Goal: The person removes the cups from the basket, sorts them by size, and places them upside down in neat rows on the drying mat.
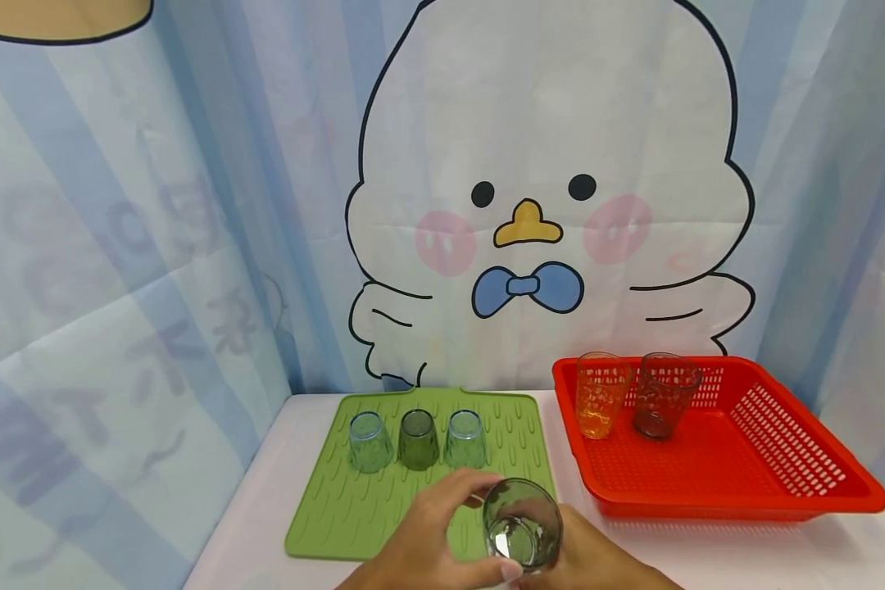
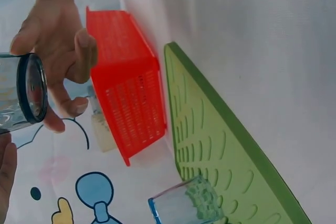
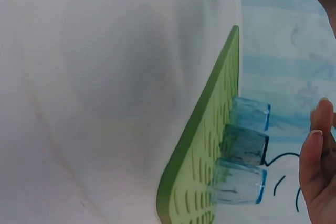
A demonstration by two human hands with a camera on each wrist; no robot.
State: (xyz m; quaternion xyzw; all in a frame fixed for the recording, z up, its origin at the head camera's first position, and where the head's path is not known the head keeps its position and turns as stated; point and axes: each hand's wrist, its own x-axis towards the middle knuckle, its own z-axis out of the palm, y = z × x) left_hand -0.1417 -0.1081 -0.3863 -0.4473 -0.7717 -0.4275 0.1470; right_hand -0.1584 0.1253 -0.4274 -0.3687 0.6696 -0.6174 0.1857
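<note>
Along the far left hangs a creased blue-and-white striped fabric curtain (image 1: 103, 279), its reversed lettering (image 1: 170, 360) too faint to read. Beside it, a smooth white table (image 1: 265, 492) carries a flat green mat (image 1: 354, 516) textured with short ridges. Toward the mat's far edge, three tinted tumblers stand in a row, narrower ends up: a pale blue glass tumbler (image 1: 371, 451), a dark smoky glass tumbler (image 1: 419, 447) and a light bluish glass tumbler (image 1: 466, 447). Nearer, over the mat's near right part, the left hand (image 1: 435, 524) curls thumb and fingers around a clear grey glass tumbler (image 1: 524, 524), its round mouth facing up. Just right of it is the right hand (image 1: 590, 553), fingers partly bent; whether it grips cannot be told. Beyond, the curtain bears a white cartoon bird (image 1: 546, 98) with a blue bow tie (image 1: 524, 285). Farthest right, a red plastic basket (image 1: 737, 504) with perforated walls holds an orange-tinted glass tumbler (image 1: 601, 401) and, beside it, a dark purplish glass tumbler (image 1: 660, 397).
</note>
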